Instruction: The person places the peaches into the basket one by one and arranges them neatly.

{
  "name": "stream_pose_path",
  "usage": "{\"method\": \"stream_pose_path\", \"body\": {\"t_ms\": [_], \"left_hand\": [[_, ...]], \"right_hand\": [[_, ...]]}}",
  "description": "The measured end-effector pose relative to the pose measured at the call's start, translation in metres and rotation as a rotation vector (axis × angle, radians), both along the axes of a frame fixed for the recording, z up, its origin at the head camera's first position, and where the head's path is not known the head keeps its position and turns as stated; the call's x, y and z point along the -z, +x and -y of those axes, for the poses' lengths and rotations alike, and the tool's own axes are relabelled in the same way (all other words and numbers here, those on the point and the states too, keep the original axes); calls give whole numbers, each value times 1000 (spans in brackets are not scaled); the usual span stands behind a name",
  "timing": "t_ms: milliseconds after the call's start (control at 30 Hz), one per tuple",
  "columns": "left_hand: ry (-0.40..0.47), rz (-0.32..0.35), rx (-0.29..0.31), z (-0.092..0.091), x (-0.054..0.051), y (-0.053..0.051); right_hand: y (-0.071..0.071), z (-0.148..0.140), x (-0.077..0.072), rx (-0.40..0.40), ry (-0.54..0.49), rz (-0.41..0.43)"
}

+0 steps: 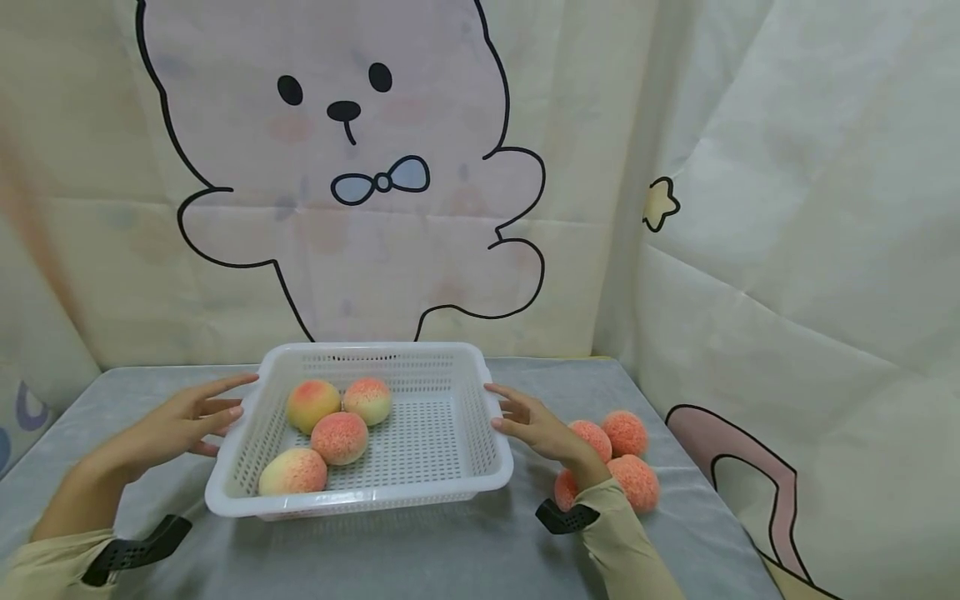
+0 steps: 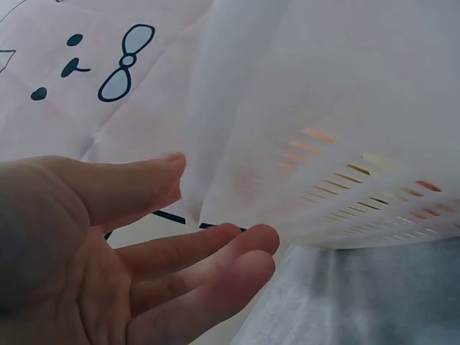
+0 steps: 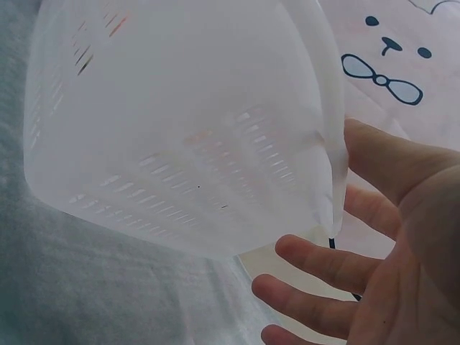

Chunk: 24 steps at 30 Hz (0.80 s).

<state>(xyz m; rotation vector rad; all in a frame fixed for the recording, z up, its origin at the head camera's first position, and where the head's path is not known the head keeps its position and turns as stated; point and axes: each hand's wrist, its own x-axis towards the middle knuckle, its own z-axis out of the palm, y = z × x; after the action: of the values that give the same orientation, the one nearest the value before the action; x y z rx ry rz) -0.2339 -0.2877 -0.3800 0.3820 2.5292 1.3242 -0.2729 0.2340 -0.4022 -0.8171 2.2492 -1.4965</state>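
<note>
1. Looking down from the head view, we find beige sleeves [image 1: 633, 546] at our eight and five o'clock, each wrist wearing a black mount [image 1: 567, 517].

2. Our left hand [image 1: 180, 422] is at nine o'clock of a white plastic basket [image 1: 420, 496], its thumb tip against the rim and its other fingers extended beside the wall, spread rather than wrapped round it.

3. Our right hand [image 1: 536, 423] mirrors it at three o'clock, thumb to the rim, fingers loosely straight and apart; neither grip is closed.

4. The basket sits between our hands, above the grey tablecloth [image 1: 390, 558]; we cannot tell whether it is resting there or raised.

5. Inside are four peaches: a pale one [image 1: 293, 472] at eight o'clock, a pinker one [image 1: 340, 438] just left of centre, a yellow-red one [image 1: 313, 406] at ten and a pink-yellow one [image 1: 367, 401] near twelve.

6. Beyond our right hand, slightly past three o'clock, we see four coral peaches [image 1: 633, 483] grouped, one partly hidden by the wrist.

7. Farthest, at twelve, hangs a bear-print curtain [image 1: 450, 258].
</note>
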Motion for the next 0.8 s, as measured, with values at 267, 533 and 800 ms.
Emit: {"method": "stream_pose_path", "body": {"t_ms": [267, 533, 800], "left_hand": [[42, 35, 51, -2, 4, -2], [38, 47, 42, -1, 5, -2], [57, 73, 38, -1, 4, -1]], "right_hand": [[3, -1, 1, -3, 0, -9], [1, 1, 1, -8, 1, -5], [-1, 1, 1, -4, 9, -29]]}}
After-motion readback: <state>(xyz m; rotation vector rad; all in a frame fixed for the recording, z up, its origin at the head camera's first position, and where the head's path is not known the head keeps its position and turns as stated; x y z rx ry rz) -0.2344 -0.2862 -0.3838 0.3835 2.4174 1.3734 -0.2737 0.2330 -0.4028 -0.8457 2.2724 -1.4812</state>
